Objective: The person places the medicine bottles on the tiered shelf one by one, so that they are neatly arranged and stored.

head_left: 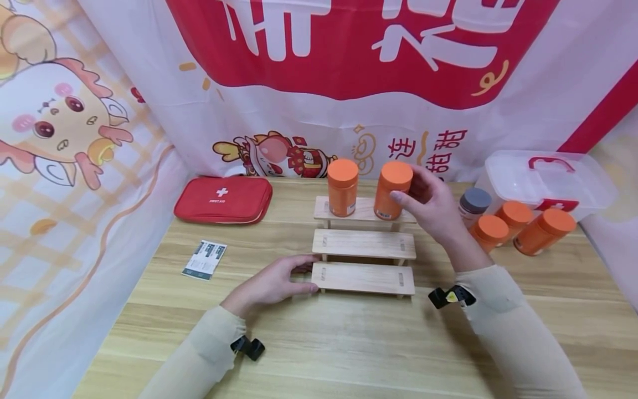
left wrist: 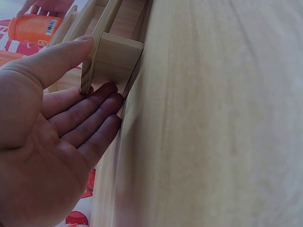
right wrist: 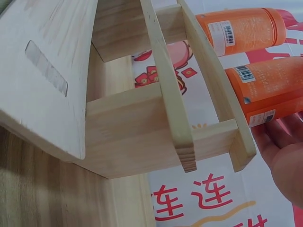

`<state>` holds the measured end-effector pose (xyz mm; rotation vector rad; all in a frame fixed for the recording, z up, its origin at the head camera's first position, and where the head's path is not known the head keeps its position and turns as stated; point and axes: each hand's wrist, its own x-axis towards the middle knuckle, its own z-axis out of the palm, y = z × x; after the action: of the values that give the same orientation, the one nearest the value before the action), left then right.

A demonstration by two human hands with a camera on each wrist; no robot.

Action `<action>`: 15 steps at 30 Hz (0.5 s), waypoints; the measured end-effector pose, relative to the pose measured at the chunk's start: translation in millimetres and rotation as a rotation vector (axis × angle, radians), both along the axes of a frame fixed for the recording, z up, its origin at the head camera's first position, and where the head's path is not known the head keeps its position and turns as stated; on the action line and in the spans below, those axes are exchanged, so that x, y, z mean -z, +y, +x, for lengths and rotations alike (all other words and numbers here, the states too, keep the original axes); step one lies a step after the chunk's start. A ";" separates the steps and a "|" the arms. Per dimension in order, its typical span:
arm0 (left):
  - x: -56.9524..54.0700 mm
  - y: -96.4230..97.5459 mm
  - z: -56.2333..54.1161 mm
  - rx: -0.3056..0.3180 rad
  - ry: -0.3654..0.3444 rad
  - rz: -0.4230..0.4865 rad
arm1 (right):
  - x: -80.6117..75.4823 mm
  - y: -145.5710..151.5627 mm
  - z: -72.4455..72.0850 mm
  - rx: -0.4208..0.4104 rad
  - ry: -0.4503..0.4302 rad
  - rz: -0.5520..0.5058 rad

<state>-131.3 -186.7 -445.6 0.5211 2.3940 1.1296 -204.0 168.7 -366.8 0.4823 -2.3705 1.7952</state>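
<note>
A three-step wooden display rack (head_left: 364, 277) stands on the table. My left hand (head_left: 279, 280) is at the left end of its lowest step, thumb at the front corner and index finger at the back. In the left wrist view, the other fingers of the left hand (left wrist: 61, 118) extend beside the rack's leg (left wrist: 116, 56). On the top step, my right hand (head_left: 431, 202) grips an orange bottle (head_left: 391, 194) upright, thumb in front and fingers behind. The right wrist view shows this bottle's (right wrist: 270, 90) base at the step. To its left stands another orange bottle (head_left: 342, 188).
Right of the rack are several more orange bottles (head_left: 543, 233), a grey-capped bottle (head_left: 471, 206) and a clear box with a red handle (head_left: 513, 172). A red first-aid pouch (head_left: 222, 200) and a printed packet (head_left: 204, 259) lie at left. A printed cloth (head_left: 299, 111) hangs behind.
</note>
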 end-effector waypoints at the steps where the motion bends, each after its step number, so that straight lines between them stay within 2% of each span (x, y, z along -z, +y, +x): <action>1: -0.1 0.2 0.1 0.002 0.001 -0.002 | -0.3 0.8 0.5 -0.002 -0.003 -0.003; 8: -0.2 0.3 0.2 0.001 -0.006 -0.001 | -4.3 9.5 4.5 -0.001 -0.009 -0.041; 15: -0.5 0.8 0.1 -0.001 0.007 -0.013 | -4.8 24.7 14.5 0.003 0.007 -0.108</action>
<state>-131.1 -186.0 -445.1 0.5207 2.4058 1.1140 -189.4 193.4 -362.0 0.4702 -2.2540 1.9040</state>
